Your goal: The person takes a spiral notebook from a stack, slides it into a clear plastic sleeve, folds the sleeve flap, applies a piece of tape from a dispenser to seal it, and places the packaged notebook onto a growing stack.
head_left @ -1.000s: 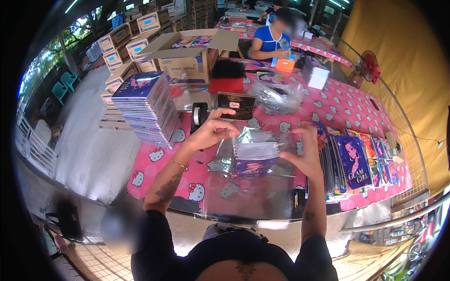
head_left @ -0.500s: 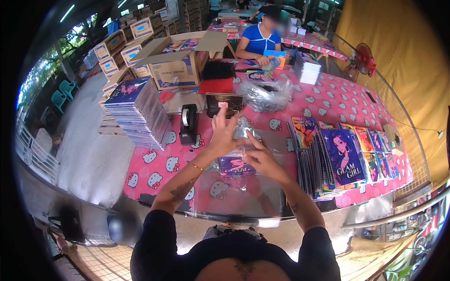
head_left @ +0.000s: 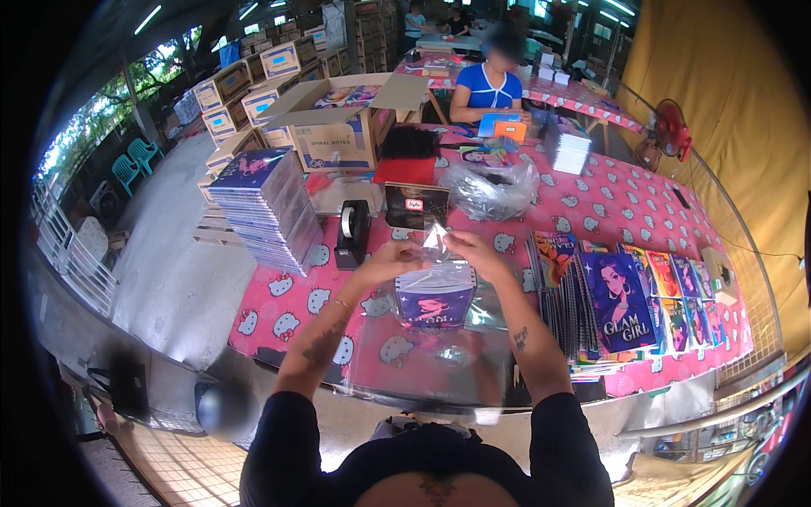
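Observation:
In front of me stands a small stack of purple spiral notebooks [head_left: 435,306], with clear plastic over its far end. A flap of that clear plastic wrapper [head_left: 437,245] rises between my hands and catches the light. My right hand [head_left: 475,253] pinches its right side between thumb and fingers. At the left side, my left hand [head_left: 395,258] has its fingers closed on the plastic at the edge of the stack. Clear plastic sheets [head_left: 422,359] lie flat on the table nearer to me. A black tape dispenser [head_left: 350,241] stands left of my left hand.
Tall wrapped notebooks [head_left: 266,215] are piled at the left, with several notebooks [head_left: 617,291] stacked at the right. Behind are a black pouch [head_left: 416,205], a crumpled plastic bag [head_left: 490,190] and an open carton [head_left: 338,139]. Across the table sits a co-worker [head_left: 488,89] in blue.
My hands have come down from spread fingers to gripping the wrapper on either side. More of the notebook stack shows. The view has shifted slightly, and the co-worker's hands have moved.

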### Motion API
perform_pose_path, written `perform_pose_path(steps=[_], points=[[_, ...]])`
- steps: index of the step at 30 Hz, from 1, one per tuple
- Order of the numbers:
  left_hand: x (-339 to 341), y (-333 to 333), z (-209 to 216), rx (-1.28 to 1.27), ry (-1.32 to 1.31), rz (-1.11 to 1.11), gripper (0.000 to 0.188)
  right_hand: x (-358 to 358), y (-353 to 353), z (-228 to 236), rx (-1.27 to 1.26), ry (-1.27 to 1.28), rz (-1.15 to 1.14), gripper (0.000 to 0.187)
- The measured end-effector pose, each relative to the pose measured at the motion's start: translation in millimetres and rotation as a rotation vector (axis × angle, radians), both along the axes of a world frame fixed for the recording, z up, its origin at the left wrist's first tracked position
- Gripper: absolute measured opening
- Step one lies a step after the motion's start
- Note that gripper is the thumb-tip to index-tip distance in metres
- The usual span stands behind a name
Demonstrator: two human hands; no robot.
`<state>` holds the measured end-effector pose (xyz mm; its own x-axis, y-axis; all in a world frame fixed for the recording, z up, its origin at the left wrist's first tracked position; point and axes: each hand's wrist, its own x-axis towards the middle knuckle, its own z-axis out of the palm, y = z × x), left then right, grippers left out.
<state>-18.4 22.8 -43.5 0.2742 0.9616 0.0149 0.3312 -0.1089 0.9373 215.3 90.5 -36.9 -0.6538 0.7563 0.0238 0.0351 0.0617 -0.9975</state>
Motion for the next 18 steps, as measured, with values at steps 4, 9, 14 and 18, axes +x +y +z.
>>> perform_pose_path(steps=[4,9,14,18], points=[[22,5,4,0.236,-0.371,0.072,0.046,19,-1,6,0.036,-0.002,0.085,0.045],[-8,-2,-12,-0.055,-0.153,-0.186,0.053,15,-8,10,0.164,-0.063,0.139,0.050],[1,-18,5,-0.015,-0.116,-0.085,0.054,44,-40,19,0.269,-0.199,0.093,0.093],[19,-20,14,0.084,-0.149,-0.064,0.056,47,-52,17,0.350,-0.293,0.045,0.119]])
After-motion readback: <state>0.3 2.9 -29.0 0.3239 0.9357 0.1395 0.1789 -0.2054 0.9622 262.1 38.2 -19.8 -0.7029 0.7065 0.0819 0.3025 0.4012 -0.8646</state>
